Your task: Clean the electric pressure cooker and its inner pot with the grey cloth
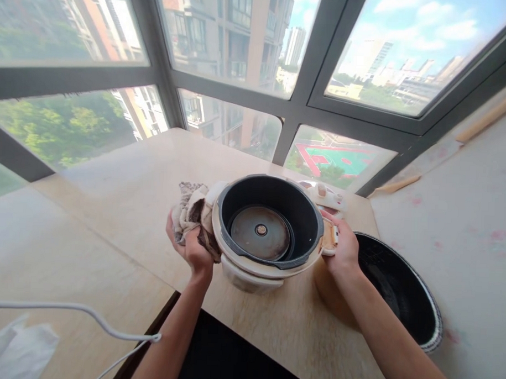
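Observation:
In the middle of the head view is the body of an electric pressure cooker (250, 279), white outside with a black well and a round metal heating plate (260, 232) at the bottom. My left hand (195, 248) is closed on a crumpled cloth (190, 206) and presses it against the cooker's left side. On the other side, my right hand (342, 242) grips the cooker's right handle (329, 236). Right of my right forearm stands the inner pot (399, 283), dark inside with a pale rim. A white lid (327, 197) lies partly hidden behind the cooker.
The cooker is over a beige stone counter (111, 206) along grey-framed windows. A white cable (86, 312) crosses at lower left, near a crumpled white plastic piece (21, 350). A black panel (230, 354) lies at the front edge. A papered wall (463, 219) bounds the right.

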